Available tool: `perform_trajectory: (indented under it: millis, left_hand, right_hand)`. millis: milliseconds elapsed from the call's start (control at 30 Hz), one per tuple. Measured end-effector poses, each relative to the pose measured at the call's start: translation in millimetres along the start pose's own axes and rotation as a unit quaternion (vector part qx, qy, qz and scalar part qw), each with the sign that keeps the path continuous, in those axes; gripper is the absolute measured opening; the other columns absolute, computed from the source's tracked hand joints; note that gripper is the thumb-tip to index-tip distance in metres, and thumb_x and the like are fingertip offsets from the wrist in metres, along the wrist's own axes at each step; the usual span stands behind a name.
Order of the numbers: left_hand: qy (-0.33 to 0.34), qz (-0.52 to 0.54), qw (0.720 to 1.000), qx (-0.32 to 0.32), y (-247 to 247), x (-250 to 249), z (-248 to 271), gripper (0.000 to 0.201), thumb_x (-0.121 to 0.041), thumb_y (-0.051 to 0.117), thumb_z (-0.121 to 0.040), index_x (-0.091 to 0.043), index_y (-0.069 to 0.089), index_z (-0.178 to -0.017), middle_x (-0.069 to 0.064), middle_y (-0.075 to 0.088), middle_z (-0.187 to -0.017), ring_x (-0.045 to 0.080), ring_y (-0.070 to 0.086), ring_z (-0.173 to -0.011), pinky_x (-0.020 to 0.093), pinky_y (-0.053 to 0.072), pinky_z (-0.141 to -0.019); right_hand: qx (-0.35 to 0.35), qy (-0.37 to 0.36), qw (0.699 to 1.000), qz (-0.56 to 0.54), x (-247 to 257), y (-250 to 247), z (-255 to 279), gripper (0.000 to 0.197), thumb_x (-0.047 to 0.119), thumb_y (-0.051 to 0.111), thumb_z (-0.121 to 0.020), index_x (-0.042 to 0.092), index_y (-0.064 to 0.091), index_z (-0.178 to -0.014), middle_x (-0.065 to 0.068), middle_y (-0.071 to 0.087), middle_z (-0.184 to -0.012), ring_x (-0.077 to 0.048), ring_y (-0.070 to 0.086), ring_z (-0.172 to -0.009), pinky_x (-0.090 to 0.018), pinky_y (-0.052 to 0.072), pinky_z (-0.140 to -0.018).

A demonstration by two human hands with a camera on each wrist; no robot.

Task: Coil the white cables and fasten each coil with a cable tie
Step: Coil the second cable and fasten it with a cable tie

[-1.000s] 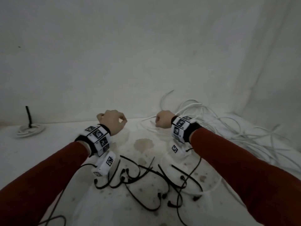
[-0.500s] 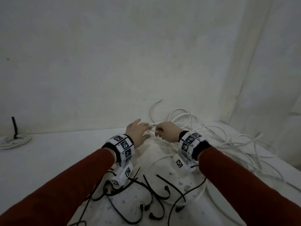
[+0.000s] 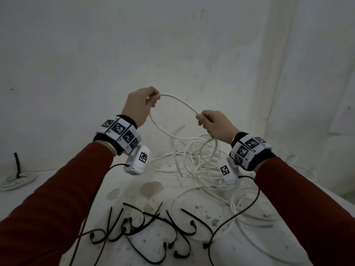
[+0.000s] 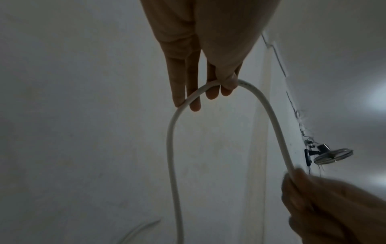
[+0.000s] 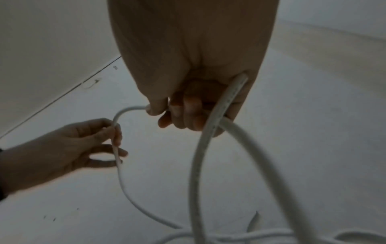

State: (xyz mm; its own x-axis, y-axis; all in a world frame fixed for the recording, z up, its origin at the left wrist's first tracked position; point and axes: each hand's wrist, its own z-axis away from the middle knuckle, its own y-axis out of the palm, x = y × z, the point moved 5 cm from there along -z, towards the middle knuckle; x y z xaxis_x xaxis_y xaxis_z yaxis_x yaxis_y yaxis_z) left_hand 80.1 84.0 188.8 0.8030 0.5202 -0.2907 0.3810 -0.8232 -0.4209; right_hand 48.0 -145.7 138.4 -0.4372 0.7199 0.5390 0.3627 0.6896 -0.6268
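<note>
A white cable (image 3: pixel 180 101) arches in the air between my two raised hands. My left hand (image 3: pixel 141 104) pinches it between thumb and fingers (image 4: pixel 208 92), and from there it drops in a loop (image 3: pixel 163 131). My right hand (image 3: pixel 213 123) grips the same cable (image 5: pixel 225 102) in a curled fist, lower and to the right. Below the hands a tangled heap of white cable (image 3: pixel 197 162) lies on the table. Several black cable ties (image 3: pixel 146 227) are scattered near the front edge.
A coiled white cable with a black tie standing up (image 3: pixel 16 177) sits at the far left. Black wrist-camera leads (image 3: pixel 240 212) trail over the stained white table (image 3: pixel 153 189). White walls stand behind and at the right.
Both hands rose off the table with the white cable and moved apart, drawing an arch of it between them. The view shifted to the right.
</note>
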Motion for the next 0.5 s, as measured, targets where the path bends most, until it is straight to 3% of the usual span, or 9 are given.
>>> perform_trajectory:
  millis: [67, 133, 167, 233, 333, 400, 500]
  left_hand:
    - [0.0, -0.006, 1.0, -0.011, -13.0, 1.0, -9.8, 0.014, -0.009, 0.053, -0.094, -0.001, 0.065, -0.095, 0.003, 0.06, -0.078, 0.02, 0.058, -0.067, 0.004, 0.04, -0.057]
    - [-0.008, -0.01, 1.0, -0.027, -24.3, 4.0, -15.8, 0.014, -0.01, 0.053, -0.094, -0.001, 0.064, -0.095, 0.005, 0.059, -0.079, 0.022, 0.059, -0.067, 0.003, 0.04, -0.055]
    - [-0.022, -0.004, 0.999, -0.041, -31.0, 8.2, -18.1, 0.015, -0.011, 0.052, -0.094, -0.002, 0.063, -0.095, 0.006, 0.06, -0.079, 0.022, 0.059, -0.067, 0.005, 0.041, -0.055]
    - [-0.058, 0.019, 0.995, -0.073, -45.0, 19.0, -20.9, 0.014, -0.012, 0.051, -0.095, -0.005, 0.062, -0.093, 0.009, 0.06, -0.079, 0.023, 0.06, -0.069, 0.02, 0.048, -0.06]
    - [-0.105, 0.032, 0.988, -0.105, -62.3, 36.2, -19.1, 0.014, -0.009, 0.047, -0.095, -0.01, 0.06, -0.091, 0.012, 0.059, -0.08, 0.026, 0.06, -0.07, 0.034, 0.05, -0.064]
    - [-0.125, 0.008, 0.987, -0.101, -65.1, 44.8, -13.2, 0.015, -0.01, 0.046, -0.096, -0.005, 0.06, -0.094, 0.013, 0.059, -0.08, 0.026, 0.059, -0.066, 0.033, 0.05, -0.061]
    - [-0.153, -0.031, 0.985, -0.073, -61.9, 58.9, -3.1, 0.017, -0.012, 0.046, -0.097, -0.003, 0.059, -0.094, 0.014, 0.058, -0.078, 0.027, 0.057, -0.063, 0.018, 0.047, -0.05]
  right_hand:
    - [-0.003, 0.007, 1.0, 0.016, -5.1, -4.7, 2.3, 0.033, 0.034, 0.049, -0.098, 0.022, 0.055, -0.069, -0.002, 0.052, -0.064, -0.012, 0.047, -0.05, -0.032, 0.046, -0.055]
    - [0.01, 0.013, 0.999, 0.052, -9.3, -7.7, 4.5, 0.032, 0.034, 0.051, -0.097, 0.022, 0.057, -0.069, -0.002, 0.054, -0.063, -0.016, 0.051, -0.056, -0.031, 0.047, -0.058]
    - [0.024, 0.022, 0.997, 0.072, -13.4, -7.8, 5.3, 0.03, 0.032, 0.052, -0.097, 0.02, 0.058, -0.07, 0.0, 0.055, -0.062, -0.016, 0.053, -0.056, -0.028, 0.045, -0.058]
    - [0.048, 0.051, 0.992, 0.104, -25.6, -9.2, 9.1, 0.027, 0.028, 0.051, -0.098, 0.014, 0.061, -0.077, 0.003, 0.058, -0.062, -0.013, 0.058, -0.058, -0.018, 0.042, -0.054]
    - [0.042, 0.094, 0.986, 0.128, -51.5, -17.8, 17.0, 0.029, 0.028, 0.049, -0.099, 0.014, 0.06, -0.076, 0.0, 0.066, -0.064, -0.012, 0.062, -0.064, -0.023, 0.042, -0.063]
    - [0.028, 0.112, 0.986, 0.122, -63.1, -27.5, 23.2, 0.031, 0.029, 0.049, -0.098, 0.017, 0.06, -0.072, 0.001, 0.069, -0.064, -0.016, 0.065, -0.072, -0.029, 0.045, -0.07]
    - [0.029, 0.109, 0.986, 0.124, -62.2, -39.8, 29.7, 0.034, 0.038, 0.055, -0.094, 0.017, 0.059, -0.067, 0.0, 0.065, -0.057, -0.019, 0.064, -0.066, -0.029, 0.046, -0.064]
